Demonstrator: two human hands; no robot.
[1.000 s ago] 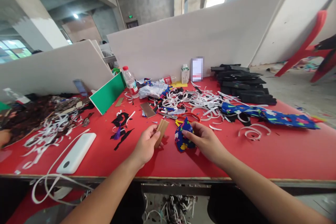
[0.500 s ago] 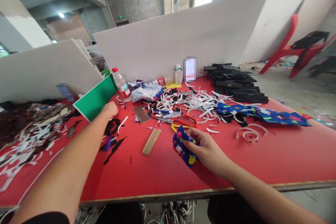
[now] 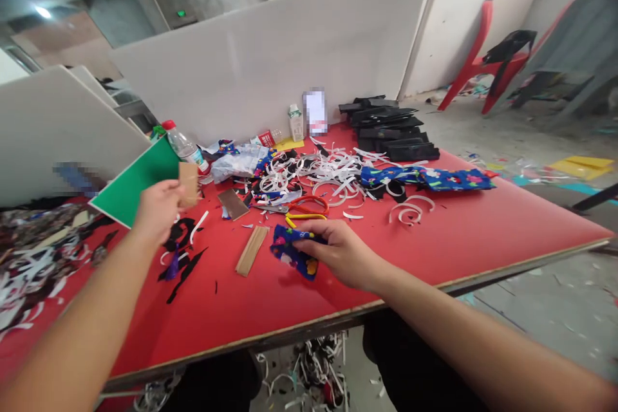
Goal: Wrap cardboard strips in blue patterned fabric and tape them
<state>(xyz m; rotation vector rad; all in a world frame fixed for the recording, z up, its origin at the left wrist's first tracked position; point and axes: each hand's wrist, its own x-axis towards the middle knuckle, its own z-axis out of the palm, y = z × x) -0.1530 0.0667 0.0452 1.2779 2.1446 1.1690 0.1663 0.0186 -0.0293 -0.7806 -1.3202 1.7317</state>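
Note:
My left hand (image 3: pixel 157 209) pinches a small flat tan piece (image 3: pixel 188 184), like cardboard, raised in front of the green board (image 3: pixel 140 187). In my right hand (image 3: pixel 338 248) is a folded piece of blue printed fabric (image 3: pixel 292 252), held between thumb and fingers above the red table. A tan strip bundle (image 3: pixel 252 251) lies on the table between the hands. Just beyond the right hand are scissors (image 3: pixel 309 207) with red handles, and a yellow-handled tool (image 3: pixel 304 217) partly under them. A brown flat plate (image 3: pixel 233 204) rests to their left.
White and black scraps (image 3: pixel 313 170) are heaped mid-table. A longer blue printed fabric strip (image 3: pixel 449 179) lies right, before a stack of black pieces (image 3: pixel 391 129). A bottle (image 3: pixel 186 148), a carton (image 3: pixel 295 121) and a phone (image 3: pixel 315 112) stand near the white partition (image 3: pixel 270 51).
My left hand has come back from beside the green board, now with a tan piece in its fingers. The right hand still holds the blue fabric. The view has swung right.

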